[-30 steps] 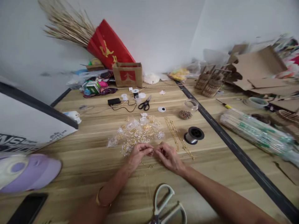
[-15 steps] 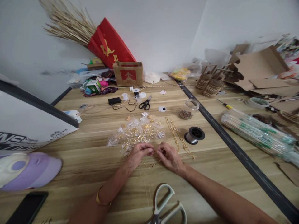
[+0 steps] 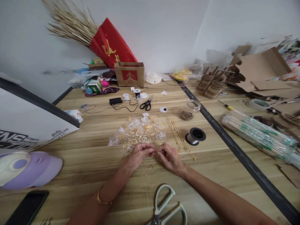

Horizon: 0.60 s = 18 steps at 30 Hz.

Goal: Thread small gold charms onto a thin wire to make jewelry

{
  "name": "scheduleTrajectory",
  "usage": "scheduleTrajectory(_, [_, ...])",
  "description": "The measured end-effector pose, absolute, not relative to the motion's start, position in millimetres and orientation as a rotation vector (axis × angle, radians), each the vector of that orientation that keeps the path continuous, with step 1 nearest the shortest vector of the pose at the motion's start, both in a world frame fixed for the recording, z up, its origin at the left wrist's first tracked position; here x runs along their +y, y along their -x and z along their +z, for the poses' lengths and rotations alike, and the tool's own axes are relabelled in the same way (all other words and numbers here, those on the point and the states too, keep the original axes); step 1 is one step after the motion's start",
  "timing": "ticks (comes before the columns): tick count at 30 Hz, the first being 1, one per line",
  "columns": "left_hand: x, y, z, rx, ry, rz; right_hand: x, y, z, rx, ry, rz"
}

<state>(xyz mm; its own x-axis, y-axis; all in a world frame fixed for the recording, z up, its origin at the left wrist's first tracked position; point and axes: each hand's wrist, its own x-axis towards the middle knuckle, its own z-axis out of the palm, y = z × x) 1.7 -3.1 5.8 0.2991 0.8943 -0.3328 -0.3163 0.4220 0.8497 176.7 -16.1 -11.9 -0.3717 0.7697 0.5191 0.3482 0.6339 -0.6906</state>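
My left hand point(image 3: 138, 155) and my right hand point(image 3: 170, 157) meet fingertip to fingertip over the wooden table point(image 3: 93, 162), both pinched on a thin gold chain point(image 3: 150, 165) that droops between and below them. Just beyond my fingers lies a heap of small clear bags with gold jewellery parts point(image 3: 138, 132). To the right of the heap lie long gold chains point(image 3: 178, 137) and a spool of clear thread point(image 3: 195, 136). Grey-handled scissors point(image 3: 166, 204) rest near the table's front edge, under my right forearm.
A purple cap point(image 3: 30, 170) and a black phone point(image 3: 25, 207) lie at the left front. Black scissors point(image 3: 146, 103), a small jar of beads point(image 3: 187, 114), a black adapter and a cardboard box point(image 3: 130, 73) stand farther back. Wrapped sticks point(image 3: 257, 134) and cardboard clutter the right table.
Both hands stay pinched together at the same spot; the view has shifted slightly.
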Motion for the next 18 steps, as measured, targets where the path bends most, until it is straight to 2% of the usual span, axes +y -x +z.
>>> scheduleTrajectory(18, [-5.1, -3.0, 6.9, 0.921, -0.772, 0.893, -16.8, -176.6, -11.1, -1.977, 0.882, 0.621])
